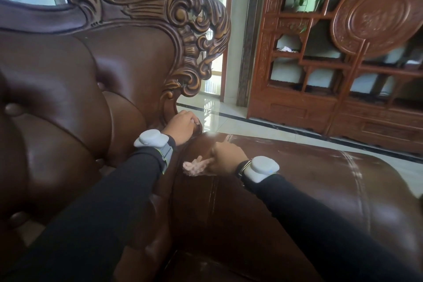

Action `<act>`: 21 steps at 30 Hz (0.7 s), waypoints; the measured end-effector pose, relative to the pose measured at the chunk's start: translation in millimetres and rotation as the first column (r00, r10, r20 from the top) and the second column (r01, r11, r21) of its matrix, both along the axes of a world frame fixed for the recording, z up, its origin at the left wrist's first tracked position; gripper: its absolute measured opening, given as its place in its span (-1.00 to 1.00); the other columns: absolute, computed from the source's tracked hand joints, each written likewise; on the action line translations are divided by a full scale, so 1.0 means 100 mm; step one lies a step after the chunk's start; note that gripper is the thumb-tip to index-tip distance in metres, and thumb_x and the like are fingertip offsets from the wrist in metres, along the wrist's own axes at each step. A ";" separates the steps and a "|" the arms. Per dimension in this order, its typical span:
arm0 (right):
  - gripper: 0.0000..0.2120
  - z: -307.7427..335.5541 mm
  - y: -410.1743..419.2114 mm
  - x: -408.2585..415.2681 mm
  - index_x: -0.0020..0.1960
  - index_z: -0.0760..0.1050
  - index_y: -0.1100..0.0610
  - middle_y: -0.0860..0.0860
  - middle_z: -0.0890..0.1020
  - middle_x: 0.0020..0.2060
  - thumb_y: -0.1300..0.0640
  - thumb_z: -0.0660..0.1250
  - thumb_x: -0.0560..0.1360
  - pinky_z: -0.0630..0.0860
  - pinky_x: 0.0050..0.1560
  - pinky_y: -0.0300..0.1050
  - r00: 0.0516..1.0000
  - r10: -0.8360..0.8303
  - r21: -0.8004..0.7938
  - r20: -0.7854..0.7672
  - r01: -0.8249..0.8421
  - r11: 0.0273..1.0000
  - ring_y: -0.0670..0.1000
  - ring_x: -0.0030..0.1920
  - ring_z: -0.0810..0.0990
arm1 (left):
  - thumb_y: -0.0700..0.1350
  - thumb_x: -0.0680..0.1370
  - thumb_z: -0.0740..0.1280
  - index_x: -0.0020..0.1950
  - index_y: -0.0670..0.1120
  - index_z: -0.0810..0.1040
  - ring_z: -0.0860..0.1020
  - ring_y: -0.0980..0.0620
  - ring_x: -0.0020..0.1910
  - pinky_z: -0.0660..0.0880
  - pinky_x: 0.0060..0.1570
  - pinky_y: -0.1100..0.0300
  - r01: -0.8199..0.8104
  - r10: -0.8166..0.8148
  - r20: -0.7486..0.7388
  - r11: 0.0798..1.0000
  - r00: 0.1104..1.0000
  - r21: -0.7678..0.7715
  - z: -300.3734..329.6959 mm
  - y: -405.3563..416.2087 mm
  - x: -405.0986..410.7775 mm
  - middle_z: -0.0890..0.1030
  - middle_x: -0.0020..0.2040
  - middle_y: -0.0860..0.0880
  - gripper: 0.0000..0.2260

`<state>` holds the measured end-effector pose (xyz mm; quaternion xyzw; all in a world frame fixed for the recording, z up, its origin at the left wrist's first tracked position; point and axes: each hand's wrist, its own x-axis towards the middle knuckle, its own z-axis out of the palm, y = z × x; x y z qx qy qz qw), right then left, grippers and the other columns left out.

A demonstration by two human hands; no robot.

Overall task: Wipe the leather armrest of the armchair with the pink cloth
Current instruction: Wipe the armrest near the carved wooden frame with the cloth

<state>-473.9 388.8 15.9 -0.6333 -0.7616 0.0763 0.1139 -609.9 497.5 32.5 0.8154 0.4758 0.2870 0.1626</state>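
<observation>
Only the head view to go on here, so we're looking down over both arms at the brown leather armrest (297, 190) of the armchair (68, 110). Our right hand (225, 158) is curled shut around the pink cloth (194, 166), which is bunched up and pokes out toward the seat side of the hand, pressed on the top of the armrest near its back end, close to where it meets the backrest. Our left hand (180, 126) is cupped, fingers curled over the little carved wooden knob at the foot of the carved frame (187, 41), right at the armrest's rear corner; looks like it's just bracing.

How far along? Hard to call. The cloth is on the leather and at the back end, and pale streaks run across the armrest further toward the front edge. We'd guess most of the top, the front end and the outer side still need a pass, but we can't tell wet marks from scuffs or glare.

No brand, label or readable writing anywhere. The grey wrist units (261, 168) on both arms are blank from here.
</observation>
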 end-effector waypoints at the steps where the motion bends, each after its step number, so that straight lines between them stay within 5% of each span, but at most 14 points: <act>1: -0.87 -0.01 -0.03 -0.02 -0.08 0.67 0.02 -0.11 0.51 -0.41 0.03 0.42 0.40 0.48 -0.19 -0.12 1.000 0.004 -0.016 -0.003 -0.004 1.000 0.00 -0.28 0.50 | -0.28 0.60 0.07 0.08 -0.21 0.54 0.44 -0.13 0.25 0.28 0.26 0.18 -0.001 0.001 -0.003 1.000 1.000 0.007 0.02 -0.03 0.00 0.50 0.20 -0.20 -0.75; 5: -0.88 0.04 -0.05 0.10 -0.09 0.67 0.07 -0.15 0.56 -0.37 0.19 0.36 0.45 0.50 -0.17 -0.20 0.968 0.041 -0.152 -0.247 -0.080 0.985 -0.11 -0.28 0.53 | -0.27 0.60 0.09 0.07 -0.21 0.56 0.45 -0.13 0.24 0.28 0.27 0.16 -0.007 0.007 0.004 1.000 1.000 0.022 0.09 -0.07 -0.02 0.51 0.19 -0.19 -0.75; 8: -0.86 0.20 0.02 0.32 -0.14 0.62 0.20 0.05 0.63 -0.27 0.12 0.37 0.47 0.47 -0.12 -0.17 0.880 -0.048 -0.132 -0.472 -0.017 0.991 -0.06 -0.24 0.53 | -0.16 0.61 0.14 0.07 -0.21 0.55 0.49 -0.14 0.19 0.35 0.23 0.09 -0.009 0.008 0.042 1.000 0.999 0.016 0.17 -0.07 0.02 0.57 0.15 -0.18 -0.77; 13: -0.66 0.48 -0.01 0.64 0.10 0.55 0.26 0.04 0.63 -0.19 -0.02 0.27 0.55 0.49 -0.20 -0.12 0.636 -0.098 -0.056 -0.766 0.086 0.995 -0.02 -0.26 0.56 | 0.24 0.57 0.08 0.06 -0.19 0.59 0.56 -0.06 0.08 0.40 0.21 0.03 0.114 -0.070 0.358 0.988 0.931 -0.103 0.41 -0.23 0.29 0.65 0.05 -0.12 -0.46; 15: -0.63 0.50 0.02 0.72 0.22 0.51 0.25 0.13 0.68 -0.01 0.01 0.22 0.57 0.57 0.07 0.08 0.470 -0.120 -0.090 -0.874 0.087 0.992 0.13 -0.05 0.67 | 0.22 0.59 0.10 0.06 -0.19 0.61 0.57 0.02 0.01 0.42 0.11 0.11 0.194 -0.147 0.355 0.976 0.923 -0.100 0.48 -0.28 0.40 0.65 0.00 -0.11 -0.49; 17: -0.60 0.47 0.04 0.78 0.24 0.50 0.24 0.22 0.66 0.08 -0.01 0.20 0.55 0.44 0.26 0.26 0.395 -0.150 -0.114 -0.906 0.114 0.987 0.24 0.09 0.64 | 0.11 0.59 0.21 0.03 -0.23 0.61 0.59 0.21 -0.20 0.45 -0.11 0.31 0.256 -0.215 0.312 0.962 0.925 -0.097 0.51 -0.31 0.50 0.63 -0.14 -0.07 -0.59; 21: -0.53 0.40 0.04 0.86 0.17 0.51 0.33 0.43 0.54 0.15 -0.04 0.27 0.47 0.39 0.03 0.07 0.384 -0.227 -0.167 -0.895 0.182 0.969 0.20 -0.06 0.53 | -0.13 0.52 0.38 0.08 -0.25 0.52 0.56 0.24 -0.37 0.44 -0.36 0.49 0.269 -0.214 0.330 0.955 0.919 -0.130 0.48 -0.28 0.62 0.53 -0.23 0.02 -0.77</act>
